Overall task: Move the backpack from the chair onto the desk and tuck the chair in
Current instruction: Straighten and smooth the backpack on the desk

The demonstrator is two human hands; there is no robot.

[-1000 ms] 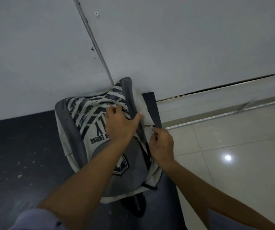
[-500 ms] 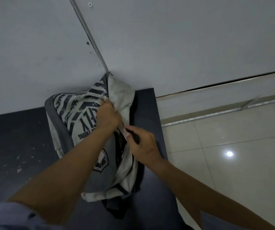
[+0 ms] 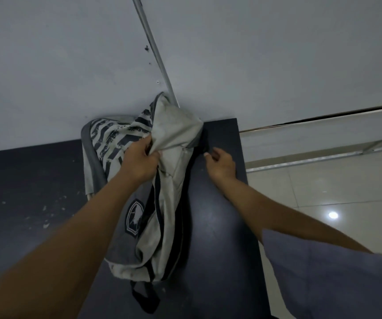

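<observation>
A grey and off-white backpack [image 3: 174, 143] with dark stripes and a round badge lies on the dark desk [image 3: 217, 226], its top leaning against the white wall. My left hand [image 3: 139, 161] is shut on a fold of the backpack's fabric near its top. My right hand [image 3: 221, 163] hovers just right of the backpack over the desk, fingers curled, apparently holding nothing. A dark strap loop [image 3: 144, 293] trails from the backpack's lower end. The chair is out of sight.
The desk's right edge [image 3: 252, 215] drops to a glossy tiled floor [image 3: 335, 192]. A metal strip [image 3: 155, 51] runs up the white wall behind the backpack. Pale flecks [image 3: 45, 217] mark the desk's left part.
My right hand has let go of the backpack and moved right. The backpack has slid further back against the wall, its top folded over under my left hand.
</observation>
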